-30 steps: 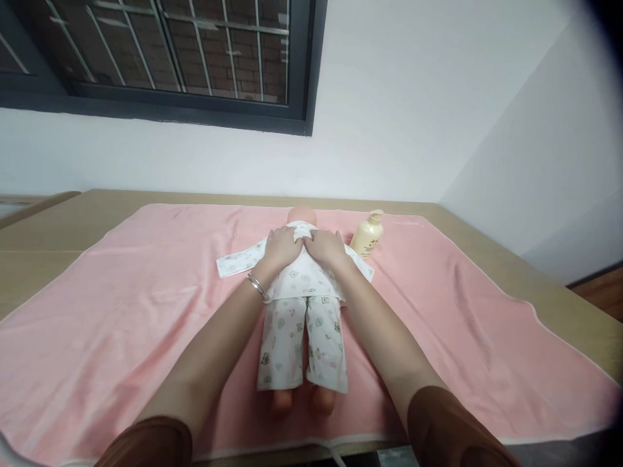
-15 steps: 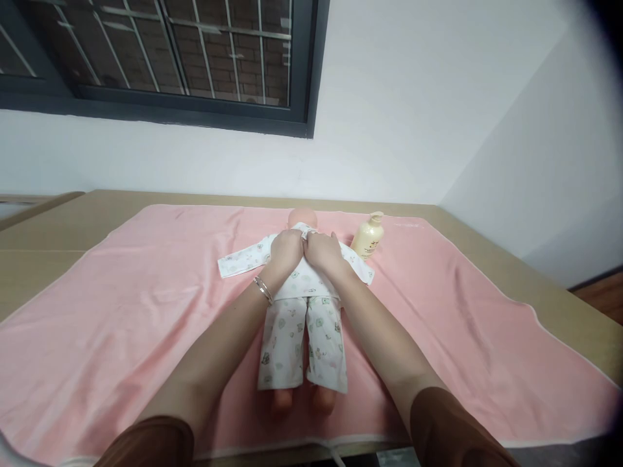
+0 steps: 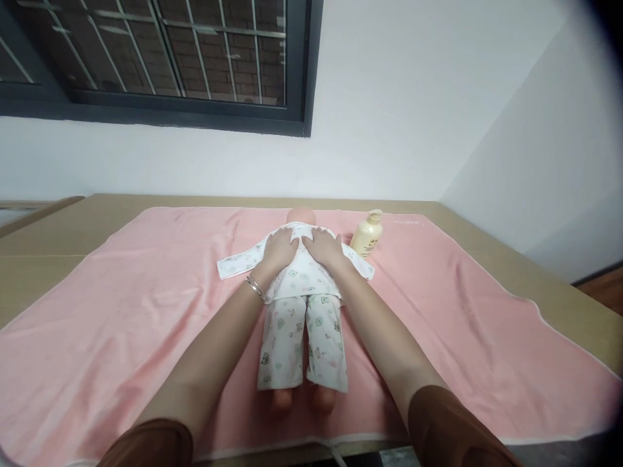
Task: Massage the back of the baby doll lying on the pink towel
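A baby doll (image 3: 300, 215) lies flat with its head away from me and its feet toward me. It wears a white printed pajama top (image 3: 304, 275) and matching trousers (image 3: 283, 344). My left hand (image 3: 281, 249) rests open on the left side of the top's chest, fingers stretched toward the shoulder. On the right side of the chest, my right hand (image 3: 323, 247) lies open in the same way. The thumbs point toward each other with a small gap between. Both sleeves are spread outward, and no doll hands show at their ends.
A pink sheet (image 3: 146, 311) with some wrinkles covers most of the wooden table (image 3: 559, 308). A cream pump bottle (image 3: 367, 235) stands close to the doll's right-hand sleeve. Behind are a white wall (image 3: 379, 130) and a dark-framed barred window (image 3: 195, 117).
Both hands have gone from closed fingers gathered at the top's neckline to lying flat and spread on the chest. They have moved slightly apart, and the cloth between them now shows.
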`<act>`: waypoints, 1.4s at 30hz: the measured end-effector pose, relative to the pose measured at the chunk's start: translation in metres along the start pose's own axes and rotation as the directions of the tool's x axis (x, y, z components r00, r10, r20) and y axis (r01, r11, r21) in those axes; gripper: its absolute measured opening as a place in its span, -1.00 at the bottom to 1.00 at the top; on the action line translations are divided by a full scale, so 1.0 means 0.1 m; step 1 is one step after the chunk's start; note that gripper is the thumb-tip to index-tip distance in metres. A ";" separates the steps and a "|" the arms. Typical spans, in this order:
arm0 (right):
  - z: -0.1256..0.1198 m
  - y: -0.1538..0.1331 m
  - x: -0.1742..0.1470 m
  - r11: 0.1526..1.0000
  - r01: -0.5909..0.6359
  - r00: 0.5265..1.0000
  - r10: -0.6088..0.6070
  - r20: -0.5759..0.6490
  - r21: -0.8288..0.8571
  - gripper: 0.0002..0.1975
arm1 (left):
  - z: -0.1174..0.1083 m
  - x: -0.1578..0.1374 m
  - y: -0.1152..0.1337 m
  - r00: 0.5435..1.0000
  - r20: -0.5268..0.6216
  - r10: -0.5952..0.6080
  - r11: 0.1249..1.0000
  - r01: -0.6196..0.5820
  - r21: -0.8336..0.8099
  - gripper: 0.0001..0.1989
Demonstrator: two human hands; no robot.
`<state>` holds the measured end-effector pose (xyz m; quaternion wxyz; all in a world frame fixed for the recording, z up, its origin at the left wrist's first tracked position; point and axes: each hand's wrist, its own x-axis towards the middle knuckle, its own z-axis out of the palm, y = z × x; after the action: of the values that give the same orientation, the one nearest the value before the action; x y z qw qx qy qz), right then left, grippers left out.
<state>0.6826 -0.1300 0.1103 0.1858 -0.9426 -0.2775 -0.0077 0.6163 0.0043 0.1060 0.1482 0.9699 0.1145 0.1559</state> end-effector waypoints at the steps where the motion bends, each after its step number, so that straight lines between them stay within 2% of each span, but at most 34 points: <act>1: 0.00 -0.04 -0.02 0.999 0.000 1.000 -0.001 -0.018 -0.037 -0.45 | 0.00 0.00 0.01 1.000 -0.009 0.024 1.000 -0.024 0.002 -0.54; 6: -0.06 -0.27 -0.20 0.984 0.022 0.998 -0.032 -0.052 -0.176 -0.51 | -0.07 -0.03 0.13 0.995 -0.060 0.081 0.994 -0.077 0.077 -0.68; 10: -0.15 -0.34 -0.26 0.986 0.029 0.999 -0.031 -0.007 -0.165 -0.57 | -0.16 -0.06 0.21 0.998 -0.017 0.053 0.992 -0.051 0.114 -0.71; 14: -0.18 -0.21 -0.16 0.998 0.003 0.999 0.000 0.037 -0.068 -0.56 | -0.17 -0.03 0.11 0.999 0.049 0.013 0.999 -0.015 0.039 -0.63; 18: -0.07 0.03 0.01 0.998 -0.016 0.998 0.013 0.054 0.056 -0.38 | -0.05 0.01 -0.09 0.992 0.121 -0.048 0.994 0.058 -0.088 -0.40; 20: 0.00 0.11 0.06 0.995 -0.011 0.999 0.006 0.049 0.097 -0.32 | 0.01 0.03 -0.15 0.989 0.132 -0.060 0.990 0.076 -0.117 -0.35; 24: 0.07 0.14 0.07 0.995 -0.008 0.999 0.004 0.044 0.103 -0.31 | 0.06 0.03 -0.17 0.990 0.126 -0.070 0.988 0.086 -0.129 -0.36; 33: 0.03 0.07 0.01 0.997 -0.009 1.000 0.007 0.027 0.078 -0.34 | 0.07 0.01 -0.16 0.991 0.112 -0.073 0.989 0.087 -0.119 -0.37; 42: 0.00 0.04 0.00 0.998 -0.035 0.997 0.032 0.063 0.047 -0.30 | 0.08 0.00 -0.15 0.989 0.125 -0.073 0.990 0.087 -0.109 -0.39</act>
<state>0.6852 -0.1332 0.1086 0.1998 -0.9421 -0.2674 0.0315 0.6159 0.0163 0.0942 0.2162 0.9621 0.1350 0.0971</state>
